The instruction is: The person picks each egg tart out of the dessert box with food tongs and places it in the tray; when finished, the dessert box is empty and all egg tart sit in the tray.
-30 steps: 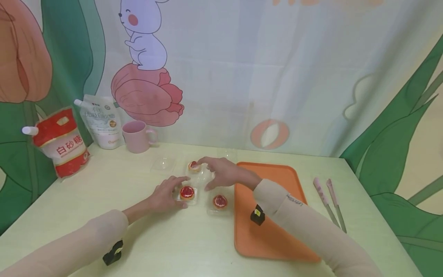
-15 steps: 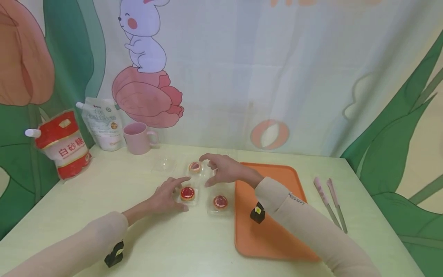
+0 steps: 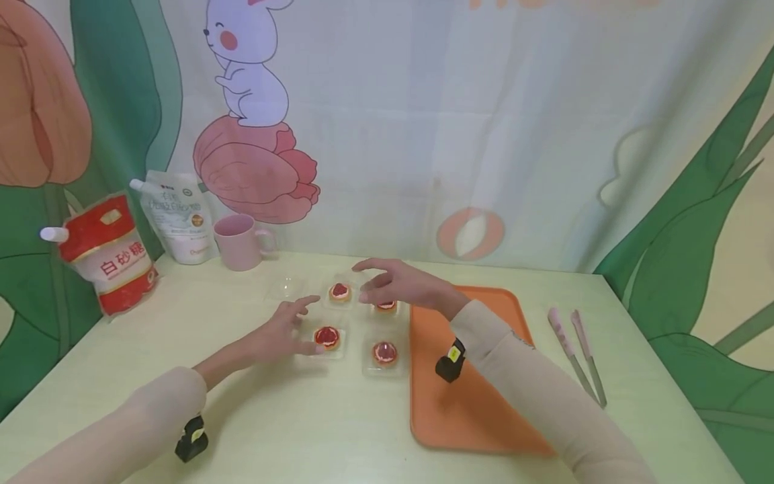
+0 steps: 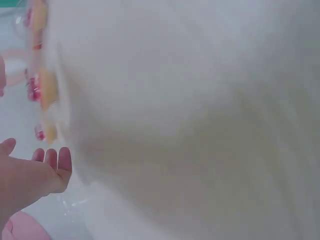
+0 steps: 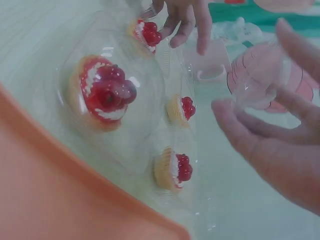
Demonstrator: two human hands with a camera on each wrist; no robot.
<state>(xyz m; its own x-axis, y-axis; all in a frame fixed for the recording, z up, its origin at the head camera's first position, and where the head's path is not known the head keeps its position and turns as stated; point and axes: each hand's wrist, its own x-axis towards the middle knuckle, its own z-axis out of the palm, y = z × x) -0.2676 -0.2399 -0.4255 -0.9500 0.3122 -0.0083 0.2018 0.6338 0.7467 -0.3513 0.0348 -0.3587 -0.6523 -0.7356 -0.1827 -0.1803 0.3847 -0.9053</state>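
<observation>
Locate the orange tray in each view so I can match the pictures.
Head: the orange tray lies right of centre on the table, just right of the cream tarts.
Left wrist: not in it.
Right wrist: it fills the lower-left corner.
Shared landmark: the cream tarts, blurred at the left wrist view's left edge.

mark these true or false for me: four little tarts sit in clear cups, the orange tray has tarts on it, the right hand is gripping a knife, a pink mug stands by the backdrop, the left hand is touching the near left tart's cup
1. Four small tarts sit in clear cups. True: four show between the hands in the head view.
2. The orange tray has tarts on it. False: the tarts sit on the table left of it.
3. The right hand grips a knife. False: it hovers open over the tarts; the two knives lie right of the tray.
4. A pink mug stands by the backdrop. True.
5. The left hand touches the near left tart's cup. True.
</observation>
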